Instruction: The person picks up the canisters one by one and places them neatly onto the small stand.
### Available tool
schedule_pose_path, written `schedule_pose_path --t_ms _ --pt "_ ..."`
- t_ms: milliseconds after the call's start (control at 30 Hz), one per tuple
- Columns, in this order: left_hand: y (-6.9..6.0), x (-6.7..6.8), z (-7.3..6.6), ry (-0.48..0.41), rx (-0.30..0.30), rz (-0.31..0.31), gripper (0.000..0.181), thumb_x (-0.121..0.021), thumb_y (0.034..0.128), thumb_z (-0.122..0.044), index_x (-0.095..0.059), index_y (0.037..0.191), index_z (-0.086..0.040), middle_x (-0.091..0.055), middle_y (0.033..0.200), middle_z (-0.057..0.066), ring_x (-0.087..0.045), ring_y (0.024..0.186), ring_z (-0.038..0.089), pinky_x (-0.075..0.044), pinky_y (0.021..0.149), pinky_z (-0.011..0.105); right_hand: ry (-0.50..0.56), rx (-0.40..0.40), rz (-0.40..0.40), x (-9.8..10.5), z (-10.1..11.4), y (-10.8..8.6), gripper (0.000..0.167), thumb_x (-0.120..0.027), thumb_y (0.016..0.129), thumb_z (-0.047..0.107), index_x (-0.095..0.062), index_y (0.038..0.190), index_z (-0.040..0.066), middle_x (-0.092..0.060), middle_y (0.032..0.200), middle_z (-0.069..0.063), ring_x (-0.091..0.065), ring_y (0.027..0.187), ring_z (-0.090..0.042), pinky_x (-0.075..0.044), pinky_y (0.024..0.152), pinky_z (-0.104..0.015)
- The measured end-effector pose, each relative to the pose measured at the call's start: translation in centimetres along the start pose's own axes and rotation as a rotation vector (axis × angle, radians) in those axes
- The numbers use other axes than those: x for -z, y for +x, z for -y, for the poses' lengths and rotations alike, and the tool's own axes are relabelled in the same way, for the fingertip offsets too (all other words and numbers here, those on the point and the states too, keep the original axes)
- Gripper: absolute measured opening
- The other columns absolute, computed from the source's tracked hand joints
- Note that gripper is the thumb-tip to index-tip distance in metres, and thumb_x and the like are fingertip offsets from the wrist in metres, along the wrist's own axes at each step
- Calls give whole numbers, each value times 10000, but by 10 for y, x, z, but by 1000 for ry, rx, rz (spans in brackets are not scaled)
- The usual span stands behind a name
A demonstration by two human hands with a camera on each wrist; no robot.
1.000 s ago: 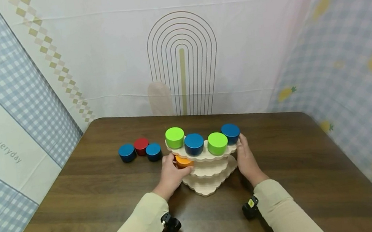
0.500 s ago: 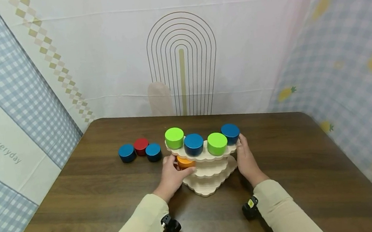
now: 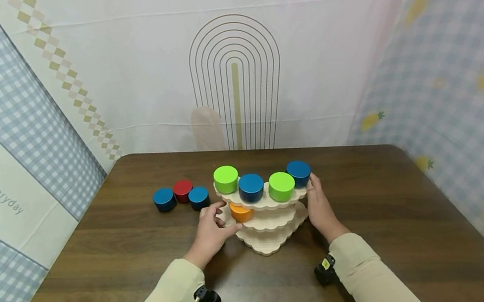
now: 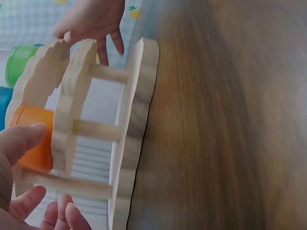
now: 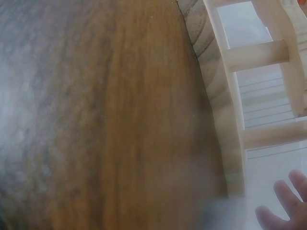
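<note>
A pale wooden stand point(image 3: 270, 242) with three scalloped tiers stands on the table. Its top tier carries two green cylinders point(image 3: 226, 179) point(image 3: 282, 187) and two blue cylinders point(image 3: 251, 188) point(image 3: 299, 173). On the middle tier, at its left end, sits an orange cylinder point(image 3: 241, 213). My left hand point(image 3: 208, 234) is just left of it, thumb and fingers spread apart with nothing held; in the left wrist view the thumb overlaps the orange cylinder point(image 4: 36, 143). My right hand point(image 3: 322, 211) rests against the top tier's right end, fingers extended in the right wrist view.
Left of the stand, two blue cylinders point(image 3: 164, 199) point(image 3: 199, 198) and a red one point(image 3: 183, 191) lie grouped on the brown wooden table point(image 3: 115, 255). Patterned cloths point(image 3: 148, 72) hang behind and at both sides.
My left hand has let go of the orange cylinder and drawn back to the left. The cylinder sits slightly further right on the middle tier. The right hand has stayed put.
</note>
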State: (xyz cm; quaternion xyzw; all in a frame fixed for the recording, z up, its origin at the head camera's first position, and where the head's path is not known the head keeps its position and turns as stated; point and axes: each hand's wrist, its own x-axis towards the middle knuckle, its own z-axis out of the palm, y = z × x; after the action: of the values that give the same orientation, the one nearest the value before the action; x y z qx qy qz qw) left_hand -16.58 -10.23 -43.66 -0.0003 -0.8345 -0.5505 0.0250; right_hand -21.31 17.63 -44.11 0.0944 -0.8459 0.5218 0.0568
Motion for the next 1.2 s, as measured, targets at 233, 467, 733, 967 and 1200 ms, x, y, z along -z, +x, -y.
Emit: schedule_pose_path --t_ms 233,467,733,967,1200 --pt "1 20 11 73 15 -30 602 -787 780 -117 -518 1309 -17 -447 1183 189 -529 892 235 -471 735 284 -8 0 -6 0 -1 1 511 -109 1067 337 -77 1524 110 -110 1588 -181 -96 1459 -377 -107 1121 -624" --pt "13 45 20 144 -4 -110 609 -752 817 -132 -476 1339 12 -422 1197 223 -556 926 290 -504 791 378 -3 34 -5 0 -1 1 505 -108 1070 312 -73 1525 94 -106 1587 -190 -92 1458 -378 -106 1127 -613" --pt "26 76 30 219 7 -172 680 -721 856 -190 -380 1405 20 -318 1313 248 -555 999 354 -489 867 440 1 31 0 0 -3 1 524 -103 1068 344 -64 1526 93 -96 1588 -194 -83 1458 -381 -105 1125 -617" --pt "33 96 33 250 20 -228 715 -709 874 -252 -340 1421 22 -237 1360 261 -458 1135 391 -405 1000 491 -7 27 5 0 -3 0 525 -102 1068 342 -52 1526 91 -87 1588 -199 -77 1458 -385 -98 1125 -618" --pt "39 109 36 325 56 -258 753 -699 877 -286 -312 1450 11 -232 1369 275 -295 1241 422 -346 1035 550 -5 26 1 0 -2 0 525 -99 1067 344 -53 1525 92 -88 1588 -197 -83 1459 -378 -108 1130 -606"
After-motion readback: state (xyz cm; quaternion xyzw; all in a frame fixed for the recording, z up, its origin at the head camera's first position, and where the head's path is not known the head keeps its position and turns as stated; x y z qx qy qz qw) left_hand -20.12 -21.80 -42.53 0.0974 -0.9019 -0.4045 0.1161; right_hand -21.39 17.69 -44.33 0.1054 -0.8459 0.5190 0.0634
